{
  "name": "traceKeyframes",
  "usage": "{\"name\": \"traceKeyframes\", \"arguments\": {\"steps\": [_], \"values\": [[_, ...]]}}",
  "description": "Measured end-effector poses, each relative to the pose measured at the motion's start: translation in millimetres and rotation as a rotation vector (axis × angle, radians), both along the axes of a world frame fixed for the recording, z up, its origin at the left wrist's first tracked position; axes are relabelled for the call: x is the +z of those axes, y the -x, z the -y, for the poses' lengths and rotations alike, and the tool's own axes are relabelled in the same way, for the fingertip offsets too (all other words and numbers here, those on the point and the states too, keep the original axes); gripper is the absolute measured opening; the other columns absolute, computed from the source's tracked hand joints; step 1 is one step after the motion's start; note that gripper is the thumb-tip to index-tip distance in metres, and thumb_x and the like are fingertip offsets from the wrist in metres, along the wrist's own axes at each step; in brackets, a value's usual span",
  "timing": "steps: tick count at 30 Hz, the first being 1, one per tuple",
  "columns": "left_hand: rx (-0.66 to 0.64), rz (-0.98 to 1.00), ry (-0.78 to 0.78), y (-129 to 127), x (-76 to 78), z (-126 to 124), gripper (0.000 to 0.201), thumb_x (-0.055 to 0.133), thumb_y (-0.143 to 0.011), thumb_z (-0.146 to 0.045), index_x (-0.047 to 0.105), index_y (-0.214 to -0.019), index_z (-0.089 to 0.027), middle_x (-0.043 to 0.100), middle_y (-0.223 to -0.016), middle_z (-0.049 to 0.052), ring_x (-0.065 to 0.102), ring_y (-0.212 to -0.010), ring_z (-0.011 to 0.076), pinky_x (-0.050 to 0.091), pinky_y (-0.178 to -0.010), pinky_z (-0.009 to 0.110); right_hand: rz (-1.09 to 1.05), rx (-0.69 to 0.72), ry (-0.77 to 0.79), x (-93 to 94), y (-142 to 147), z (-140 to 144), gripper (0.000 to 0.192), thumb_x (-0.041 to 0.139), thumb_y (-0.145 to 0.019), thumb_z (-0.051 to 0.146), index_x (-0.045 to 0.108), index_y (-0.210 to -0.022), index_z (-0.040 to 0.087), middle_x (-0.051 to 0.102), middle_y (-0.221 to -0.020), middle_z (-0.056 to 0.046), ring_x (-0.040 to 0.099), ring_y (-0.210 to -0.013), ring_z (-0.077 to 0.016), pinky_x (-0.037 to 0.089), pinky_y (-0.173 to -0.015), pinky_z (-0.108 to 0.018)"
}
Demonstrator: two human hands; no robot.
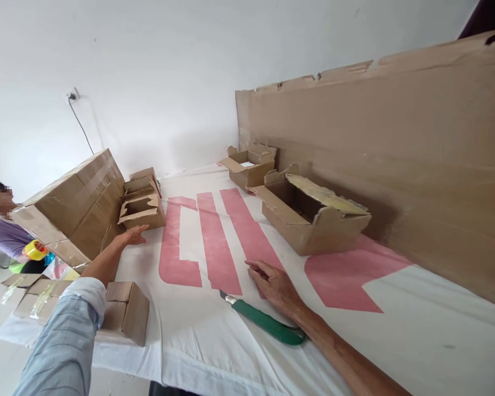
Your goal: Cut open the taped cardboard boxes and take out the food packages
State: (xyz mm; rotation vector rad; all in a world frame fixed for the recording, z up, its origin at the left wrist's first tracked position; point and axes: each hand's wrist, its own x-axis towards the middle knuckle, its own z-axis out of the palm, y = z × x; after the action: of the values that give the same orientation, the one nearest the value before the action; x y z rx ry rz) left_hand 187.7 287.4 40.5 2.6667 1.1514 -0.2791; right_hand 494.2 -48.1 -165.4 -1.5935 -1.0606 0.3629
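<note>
My left hand [132, 235] is stretched out flat over the table, fingers apart, just below a small torn cardboard box [142, 212] and holding nothing. My right hand [274, 285] rests palm down on the white cloth [214, 335] with red lettering, fingers spread, right beside a green-handled knife [268, 323] that lies under my wrist. An open cardboard box [313, 217] stands a little beyond my right hand.
A large taped carton [76, 206] lies tilted at the left. A second open box [249, 165] sits at the back. A tall cardboard sheet [396, 148] leans along the right. A small closed box [126, 311] sits near the front-left edge. Another person [4, 225] with yellow tape is at far left.
</note>
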Motion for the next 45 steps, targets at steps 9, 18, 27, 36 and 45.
{"name": "traceKeyframes", "arguments": {"steps": [9,18,27,36,45], "values": [[0.029,0.076,0.159,109.1,61.7,103.5,0.100,0.080,-0.085,-0.058,0.035,-0.170,-0.031,0.045,-0.173,0.010,0.047,-0.157,0.0336,0.046,-0.121,0.042,0.018,0.029,0.008,-3.2,-1.2,1.9,0.036,0.061,-0.083,0.048,0.082,-0.098,0.023,0.084,-0.095,-0.009,0.077,-0.085,-0.0289,0.063,-0.079,-0.042],[-0.059,-0.156,0.114,202.2,50.7,180.2,0.144,0.102,-0.054,-0.048,0.023,-0.173,-0.032,0.032,-0.178,0.018,0.031,-0.163,0.0421,0.031,-0.128,0.052,0.026,0.161,0.158,18.3,4.1,24.3,0.040,0.062,-0.080,0.058,0.079,-0.092,0.023,0.083,-0.092,-0.012,0.078,-0.084,-0.0314,0.063,-0.077,-0.042],[-0.096,-0.049,-0.146,152.7,23.9,224.6,0.114,0.092,-0.067,-0.052,0.038,-0.165,-0.026,0.055,-0.158,0.020,0.052,-0.143,0.0446,0.040,-0.117,0.055,0.335,0.284,0.299,33.0,40.2,80.8,0.037,0.070,-0.080,0.059,0.076,-0.100,0.028,0.080,-0.104,-0.009,0.076,-0.098,-0.0323,0.060,-0.077,-0.039],[-0.072,0.503,-0.124,93.4,-4.8,270.4,0.068,0.075,-0.089,-0.059,0.060,-0.145,-0.024,0.058,-0.157,0.018,0.056,-0.142,0.0396,0.042,-0.118,0.058,0.346,0.202,0.381,36.9,41.1,108.8,0.044,0.053,-0.088,0.066,0.067,-0.091,0.024,0.073,-0.088,-0.008,0.070,-0.081,-0.0290,0.052,-0.070,-0.039],[0.366,1.075,0.161,165.3,-52.4,276.1,0.039,0.071,-0.091,-0.054,0.080,-0.109,-0.020,0.073,-0.138,0.016,0.071,-0.125,0.0333,0.059,-0.095,0.041,-0.379,0.257,0.098,81.6,75.2,83.4,0.063,0.067,-0.084,0.081,0.071,-0.104,0.022,0.079,-0.117,-0.016,0.076,-0.097,-0.0288,0.061,-0.080,-0.039]]}}
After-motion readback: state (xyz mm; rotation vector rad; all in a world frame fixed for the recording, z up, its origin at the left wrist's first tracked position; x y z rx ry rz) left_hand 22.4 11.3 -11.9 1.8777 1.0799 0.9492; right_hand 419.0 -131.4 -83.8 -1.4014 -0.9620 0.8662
